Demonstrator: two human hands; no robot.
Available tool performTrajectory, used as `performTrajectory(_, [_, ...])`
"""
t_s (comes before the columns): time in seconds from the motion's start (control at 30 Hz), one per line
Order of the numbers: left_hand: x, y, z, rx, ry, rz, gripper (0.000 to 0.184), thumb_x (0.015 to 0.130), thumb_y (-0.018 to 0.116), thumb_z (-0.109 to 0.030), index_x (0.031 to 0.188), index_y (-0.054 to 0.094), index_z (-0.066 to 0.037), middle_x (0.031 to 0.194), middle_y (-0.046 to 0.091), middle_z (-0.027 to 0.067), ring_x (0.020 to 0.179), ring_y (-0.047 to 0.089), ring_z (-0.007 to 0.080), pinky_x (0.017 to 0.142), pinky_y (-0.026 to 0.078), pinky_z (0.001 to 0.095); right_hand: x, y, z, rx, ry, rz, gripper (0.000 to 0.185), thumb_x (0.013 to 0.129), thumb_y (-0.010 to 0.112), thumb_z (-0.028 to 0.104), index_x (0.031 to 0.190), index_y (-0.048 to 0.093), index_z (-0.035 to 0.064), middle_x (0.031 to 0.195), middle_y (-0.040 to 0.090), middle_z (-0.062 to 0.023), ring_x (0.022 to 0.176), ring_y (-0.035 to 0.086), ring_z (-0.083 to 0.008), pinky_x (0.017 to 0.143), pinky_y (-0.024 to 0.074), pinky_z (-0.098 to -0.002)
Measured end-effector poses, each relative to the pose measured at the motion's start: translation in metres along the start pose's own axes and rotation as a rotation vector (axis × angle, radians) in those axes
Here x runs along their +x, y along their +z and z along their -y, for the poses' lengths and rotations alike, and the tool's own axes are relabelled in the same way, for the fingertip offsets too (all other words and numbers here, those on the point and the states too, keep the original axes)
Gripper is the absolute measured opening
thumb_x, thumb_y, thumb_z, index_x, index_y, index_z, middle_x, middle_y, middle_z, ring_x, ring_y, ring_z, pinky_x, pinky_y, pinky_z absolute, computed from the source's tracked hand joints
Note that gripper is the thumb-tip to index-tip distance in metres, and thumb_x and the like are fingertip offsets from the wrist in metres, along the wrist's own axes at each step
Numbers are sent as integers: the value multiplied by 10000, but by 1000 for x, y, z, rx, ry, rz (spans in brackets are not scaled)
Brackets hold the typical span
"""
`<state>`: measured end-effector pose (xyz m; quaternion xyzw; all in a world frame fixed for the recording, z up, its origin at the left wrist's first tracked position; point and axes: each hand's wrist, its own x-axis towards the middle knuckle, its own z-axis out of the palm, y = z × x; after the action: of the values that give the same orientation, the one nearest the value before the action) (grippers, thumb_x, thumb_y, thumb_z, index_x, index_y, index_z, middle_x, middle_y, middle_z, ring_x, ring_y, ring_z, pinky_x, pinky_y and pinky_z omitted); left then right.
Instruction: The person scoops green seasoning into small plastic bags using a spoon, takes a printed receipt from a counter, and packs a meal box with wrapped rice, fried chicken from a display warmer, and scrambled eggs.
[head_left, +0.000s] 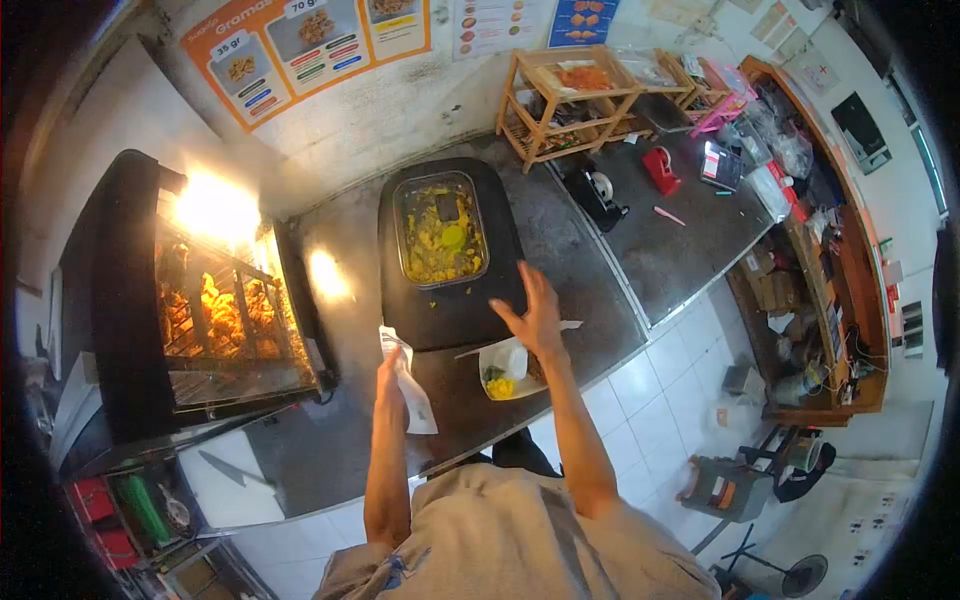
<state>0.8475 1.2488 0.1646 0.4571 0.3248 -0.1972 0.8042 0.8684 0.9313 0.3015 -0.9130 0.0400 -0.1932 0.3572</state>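
Note:
My left hand [392,374] is closed on a white paper bag [416,404] with print on it, held over the dark counter's front part. My right hand [532,312] has its fingers spread and holds nothing, just above the far edge of an open food box [519,384]. Yellow food, something green and a white cup or mound show in the box. Beyond both hands, a clear tray [440,232] of yellow-green food sits on a black base [500,250]. Something bright green lies in the tray.
At the left stands a lit display case [110,290] with browned food. A knife [235,472] lies on a white board [230,500]. Farther right are a wooden rack [538,128], a tape dispenser [593,196], a red object [660,171] and a scale [721,166].

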Motion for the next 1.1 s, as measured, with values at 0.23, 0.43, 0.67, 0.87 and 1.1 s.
performTrajectory(0.23, [13, -8, 12, 530, 128, -155, 403, 899, 659, -358, 1076, 681, 4, 975, 690, 127, 862, 661, 250, 738, 530, 408, 43, 49, -24, -205, 127, 366, 813, 800, 824, 349, 1508, 435, 259, 1573, 325, -214, 1365, 379, -522, 1104, 379, -574])
performTrajectory(0.43, [-104, 104, -123, -395, 149, 396, 313, 987, 605, -309, 1158, 621, -47, 927, 712, 99, 757, 712, 220, 680, 601, 379, 69, 34, -41, -159, 3, 343, 673, 732, 848, 185, 1365, 621, 207, 1348, 591, -210, 1223, 582, -364, 988, 502, -435])
performTrajectory(0.67, [-159, 202, -182, -516, 255, 856, 507, 1031, 516, -307, 1422, 468, 12, 1224, 658, 201, 1059, 674, 316, 882, 577, 431, 64, -15, -89, 49, -4, 328, 483, 819, 800, 178, 1280, 674, 101, 1072, 720, -168, 905, 718, -253, 785, 553, -366])
performTrajectory(0.87, [-177, 324, -150, -579, 316, 732, 532, 1018, 544, -229, 1485, 367, -43, 1360, 584, 120, 1072, 661, 262, 947, 563, 466, 57, -136, -179, 118, 193, 305, 385, 848, 785, 199, 1207, 711, 81, 942, 744, -113, 812, 712, -176, 740, 549, -334])
performTrajectory(1.1, [-162, 483, -77, -553, 398, 866, 504, 1025, 526, -236, 1461, 414, -10, 1409, 556, 175, 1152, 636, 310, 990, 536, 491, 66, -267, -360, 37, 131, 263, 355, 843, 780, 177, 1166, 717, 44, 879, 752, -120, 765, 708, -182, 700, 553, -343])
